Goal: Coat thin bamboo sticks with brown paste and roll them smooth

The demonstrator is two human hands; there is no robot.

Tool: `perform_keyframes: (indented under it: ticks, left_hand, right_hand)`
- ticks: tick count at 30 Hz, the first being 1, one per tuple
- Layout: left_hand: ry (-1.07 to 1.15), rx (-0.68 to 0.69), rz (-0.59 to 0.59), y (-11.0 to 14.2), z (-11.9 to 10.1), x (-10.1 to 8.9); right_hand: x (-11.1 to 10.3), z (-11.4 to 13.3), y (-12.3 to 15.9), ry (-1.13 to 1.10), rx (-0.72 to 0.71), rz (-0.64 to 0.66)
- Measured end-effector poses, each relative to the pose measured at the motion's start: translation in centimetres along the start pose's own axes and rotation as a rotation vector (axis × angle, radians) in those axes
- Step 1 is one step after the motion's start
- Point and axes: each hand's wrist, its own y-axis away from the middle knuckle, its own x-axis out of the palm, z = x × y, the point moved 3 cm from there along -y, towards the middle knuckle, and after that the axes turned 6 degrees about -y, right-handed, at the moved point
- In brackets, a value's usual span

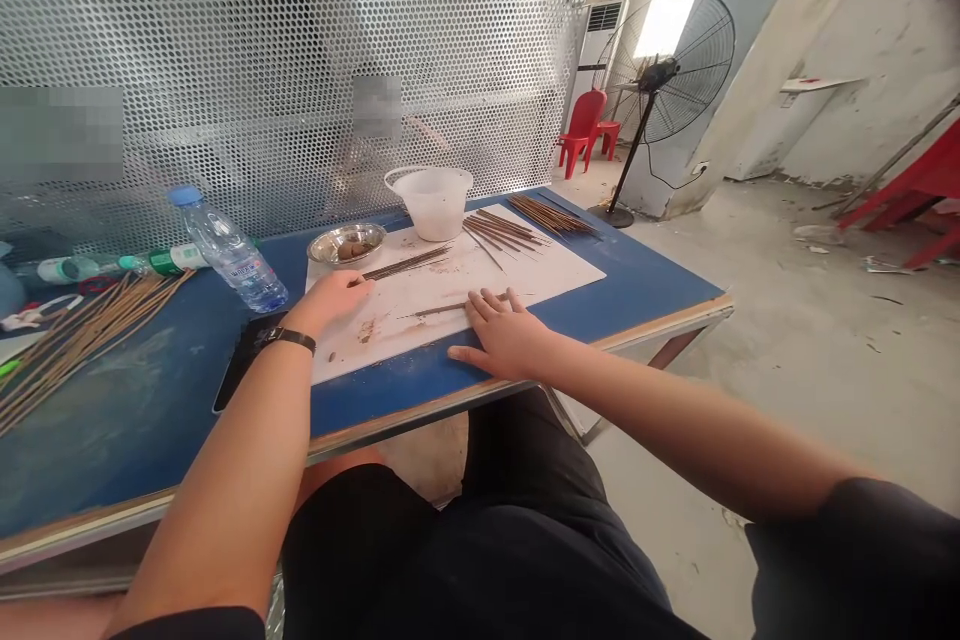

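Observation:
On the white board [405, 328], my right hand [504, 332] lies flat with its fingers spread and pressed over a brown incense-like stick [441, 308]. The stick's left end sticks out past the fingers. My left hand [335, 300], with a dark band at the wrist, is curled at the near end of a bunch of thin dark sticks [409, 263]. How many sticks its fingers hold is hidden. Just behind the left hand, a metal bowl [322, 245] contains brown dough-like lumps [352, 248]. Coated brown sticks [506, 232] are laid out at the board's back right.
A white plastic tub [433, 205] stands at the back. Another pile of sticks [555, 214] lies on the blue table [652, 275]. To the left are a water bottle [236, 255], a black phone-like slab [241, 360] and long tan sticks [97, 330]. A perforated metal screen [465, 50] rises behind.

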Motion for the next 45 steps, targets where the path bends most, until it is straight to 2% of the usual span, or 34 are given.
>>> perform_keyframes:
  ticks: [5, 8, 11, 17, 20, 23, 27, 30, 33, 37, 40, 42, 45]
  left_hand:
    - [-0.013, -0.04, -0.007, 0.3, -0.2, -0.3]
    - [-0.013, -0.051, 0.006, 0.4, -0.4, -0.4]
    - [-0.005, -0.054, -0.004, 0.4, -0.2, -0.3]
    - [0.006, -0.082, -0.02, -0.1, 0.3, -0.1]
    - [0.005, -0.107, 0.006, -0.1, 0.3, 0.0]
    - [0.006, -0.101, 0.014, -0.1, 0.2, -0.1]
    - [0.006, -0.108, 0.024, 0.0, 0.1, -0.1]
    - [0.005, -0.114, 0.043, 0.0, 0.1, 0.0]
    - [0.005, -0.105, 0.036, -0.1, 0.2, 0.0]
    - [-0.027, -0.122, 0.057, -0.1, 0.1, -0.1]
    - [-0.028, -0.157, 0.077, 0.1, -0.1, -0.2]
    - [-0.018, -0.167, 0.084, 0.1, -0.2, -0.3]
    - [-0.008, -0.151, 0.068, -0.1, -0.2, -0.1]
  right_hand:
    - [-1.3, -1.6, -5.4, -0.006, 0.098, 0.018]
    - [-1.7, -2.3, -6.8, 0.001, 0.122, 0.045]
    - [-1.7, -2.4, -5.8, -0.015, 0.085, 0.044]
    - [-1.2, -1.0, -0.4, -0.048, -0.049, 0.0]
    - [-0.9, 0.1, -0.2, -0.073, -0.084, -0.012]
    - [-0.7, -0.1, -2.7, -0.053, -0.006, -0.011]
    - [-1.1, -1.9, -7.5, -0.026, 0.058, -0.002]
    - [-1.4, -3.0, -9.1, -0.029, 0.057, 0.022]
    - [-1.1, -3.2, -8.0, -0.037, 0.01, 0.004]
    - [0.1, -2.6, -4.3, -0.054, -0.062, -0.041]
    - [0.8, -2.0, -2.2, -0.077, -0.066, -0.07]
    - [0.8, -1.8, -2.0, -0.072, -0.047, -0.084]
    - [0.2, -2.3, -3.8, -0.049, 0.001, -0.059]
